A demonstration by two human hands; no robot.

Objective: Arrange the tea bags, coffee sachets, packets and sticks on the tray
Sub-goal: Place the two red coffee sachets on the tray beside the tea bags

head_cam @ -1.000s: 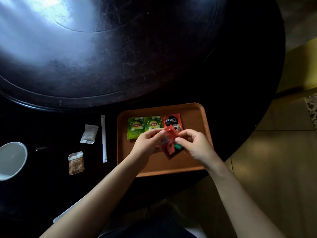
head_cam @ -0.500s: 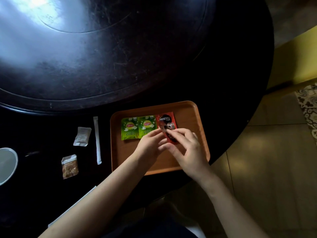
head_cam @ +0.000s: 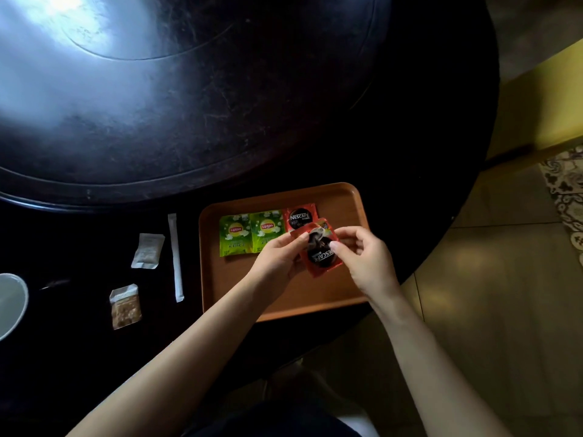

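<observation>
An orange tray (head_cam: 340, 298) lies at the near edge of the dark round table. Two green Lipton tea bags (head_cam: 235, 234) (head_cam: 267, 230) lie side by side along its far edge, with a red Nescafe sachet (head_cam: 299, 214) to their right. My left hand (head_cam: 277, 258) and my right hand (head_cam: 362, 260) both pinch a second red Nescafe sachet (head_cam: 320, 249), held flat just above the tray and partly over the first. Left of the tray lie a white wrapped stick (head_cam: 175, 257), a white packet (head_cam: 147, 250) and a clear packet of brown granules (head_cam: 125, 307).
A white cup (head_cam: 11, 302) stands at the far left edge of the frame. A raised dark turntable (head_cam: 189, 89) fills the table's middle. The table's rim curves close to the tray's right side, with tiled floor (head_cam: 489, 310) and a yellow chair (head_cam: 542, 102) beyond.
The crumpled red sachet in my hands has been turned and flattened, its Nescafe face now showing. Both hands have stayed over the tray, shifting slightly toward its far right.
</observation>
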